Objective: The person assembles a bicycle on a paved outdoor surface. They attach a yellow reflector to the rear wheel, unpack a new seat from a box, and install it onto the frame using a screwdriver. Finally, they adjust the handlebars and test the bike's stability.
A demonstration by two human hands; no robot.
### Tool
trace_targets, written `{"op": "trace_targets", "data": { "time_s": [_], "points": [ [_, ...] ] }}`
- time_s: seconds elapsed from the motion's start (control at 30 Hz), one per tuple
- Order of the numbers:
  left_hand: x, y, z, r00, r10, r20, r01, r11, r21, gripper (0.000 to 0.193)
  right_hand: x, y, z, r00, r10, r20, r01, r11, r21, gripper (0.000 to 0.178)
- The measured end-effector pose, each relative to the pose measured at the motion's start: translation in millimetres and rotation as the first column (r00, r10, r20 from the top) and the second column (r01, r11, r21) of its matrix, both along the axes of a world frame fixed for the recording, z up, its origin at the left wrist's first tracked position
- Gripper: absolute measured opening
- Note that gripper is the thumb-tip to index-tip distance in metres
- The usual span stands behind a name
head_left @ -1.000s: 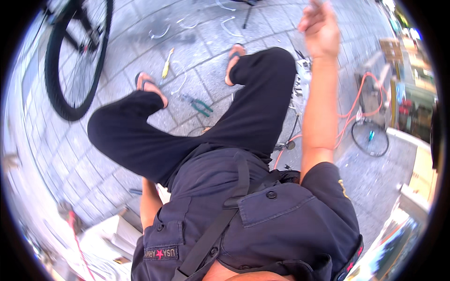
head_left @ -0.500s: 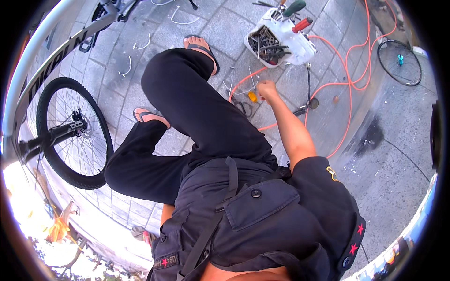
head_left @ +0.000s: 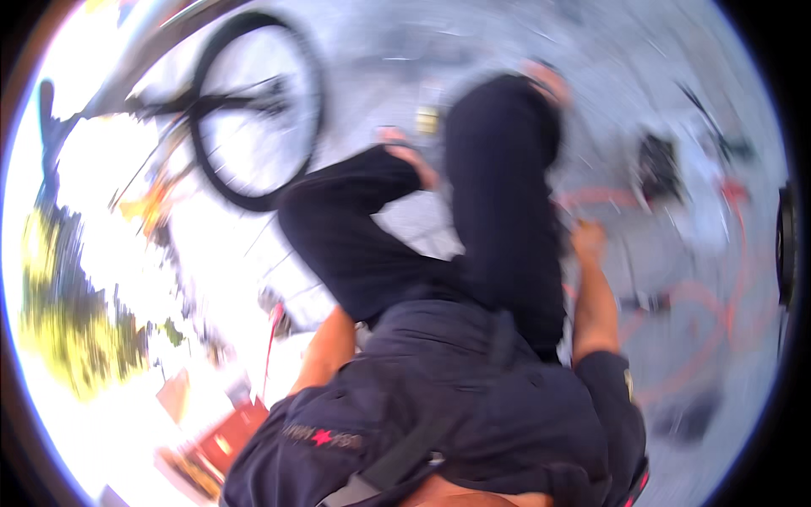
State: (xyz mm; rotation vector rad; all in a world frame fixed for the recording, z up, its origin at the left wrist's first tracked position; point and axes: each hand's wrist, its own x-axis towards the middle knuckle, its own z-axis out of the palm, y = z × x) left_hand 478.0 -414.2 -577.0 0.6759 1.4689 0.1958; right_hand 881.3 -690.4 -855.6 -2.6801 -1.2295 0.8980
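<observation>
My right hand (head_left: 589, 241) is low over the paving beside my right knee, next to a blurred orange hose (head_left: 601, 196). Motion smears its fingers, so whether they hold anything does not show. Of my left arm only the forearm (head_left: 329, 348) appears, and the hand is hidden behind my bent left leg. Right of my right hand sits a white tub (head_left: 703, 190) with dark metal tools (head_left: 659, 167) in it. A bicycle wheel with a black tyre (head_left: 314, 84) stands at the upper left.
A small yellowish item (head_left: 427, 120) lies on the paving between my feet. More orange hose (head_left: 731, 304) loops at the right. A reddish-brown box (head_left: 232, 435) is at the lower left. Greenery (head_left: 80, 313) shows at the left rim.
The whole view has swung left and blurred, so the tub and my right hand appear farther right. The wheel shows nearer the middle, and my left forearm shows more.
</observation>
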Motion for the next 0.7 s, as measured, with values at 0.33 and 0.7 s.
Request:
{"op": "trace_targets", "data": {
  "time_s": [0.33,0.7],
  "points": [
    [-60.2,-19.5,2.8,0.934,0.356,0.025,-0.350,0.901,0.256,0.023,17.9,-35.4,-6.5,0.759,-0.470,-0.451,0.385,0.882,-0.272,0.047],
    [-147.4,160.8,80.0,0.761,0.587,-0.276,-0.011,0.437,0.899,0.041,128.6,148.7,176.3,0.434,-0.366,-0.823,0.848,0.475,0.236,0.029]
  ]
}}
